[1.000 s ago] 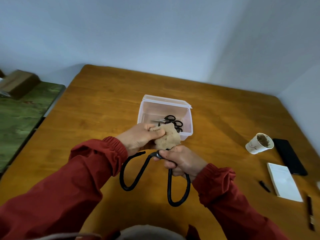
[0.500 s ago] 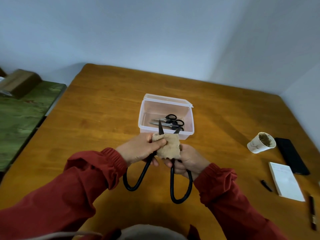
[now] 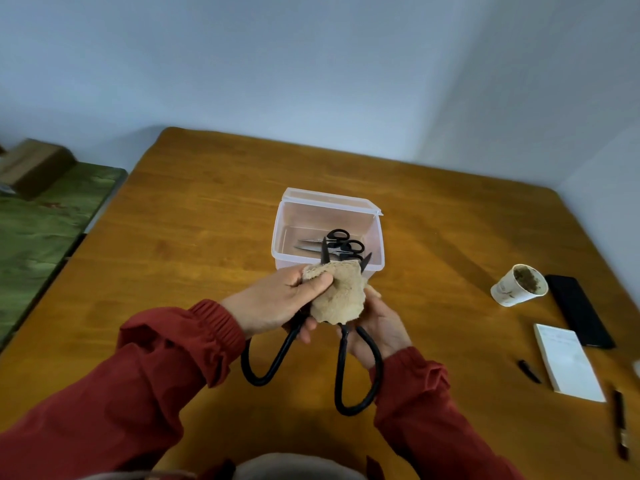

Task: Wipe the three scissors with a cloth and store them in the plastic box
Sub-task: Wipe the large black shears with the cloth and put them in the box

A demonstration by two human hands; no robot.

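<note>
Large black scissors [image 3: 343, 372] with long looped handles hang above the table's middle, blades spread. A tan cloth [image 3: 337, 296] covers the blades; only two dark tips stick out above it. My left hand [image 3: 277, 303] pinches the cloth against the left blade with the thumb on top. My right hand [image 3: 375, 327] grips the right handle just below the cloth. Behind them stands the clear plastic box [image 3: 294, 261], lid open, with two small black-handled scissors [image 3: 341, 244] lying inside.
At the right of the wooden table [image 3: 194, 237] are a paper cup [image 3: 519, 285] with brown contents, a black phone [image 3: 578, 310], a white notepad [image 3: 568, 362], a pen cap [image 3: 529, 371] and a pen [image 3: 620, 424]. A green surface [image 3: 41, 230] with a box lies left.
The cloth has slid from the blade tips down toward the pivot, so both tips now show. The scissors' blades have spread apart and the handles have swung more upright.
</note>
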